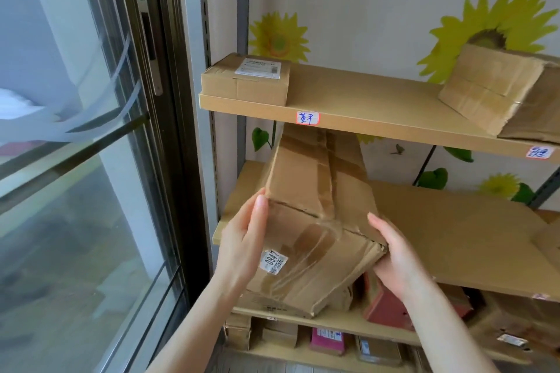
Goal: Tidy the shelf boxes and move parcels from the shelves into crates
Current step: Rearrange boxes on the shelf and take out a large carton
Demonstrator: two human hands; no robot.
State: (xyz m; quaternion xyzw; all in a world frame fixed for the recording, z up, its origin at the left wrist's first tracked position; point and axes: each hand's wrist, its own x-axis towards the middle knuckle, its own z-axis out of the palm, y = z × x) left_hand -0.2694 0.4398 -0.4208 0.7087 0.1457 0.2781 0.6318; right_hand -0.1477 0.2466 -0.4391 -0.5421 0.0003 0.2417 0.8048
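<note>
A large, taped and crumpled cardboard box (318,215) with a white "0947" sticker juts out over the front edge of the middle shelf (454,239), tilted toward me. My left hand (242,239) grips its left side, thumb on the top edge. My right hand (394,254) holds its right front corner, fingers curled under it. On the upper shelf (348,106) a small flat box (245,79) with a white label sits at the left end, and a bigger tilted box (491,88) lies at the right.
A dark-framed glass door (169,130) stands close on the left of the shelf unit. Lower shelves hold several parcels, among them a red one (385,306) and a pink one (328,339). Name tags (307,117) are stuck on the shelf edges. The wall carries sunflower stickers.
</note>
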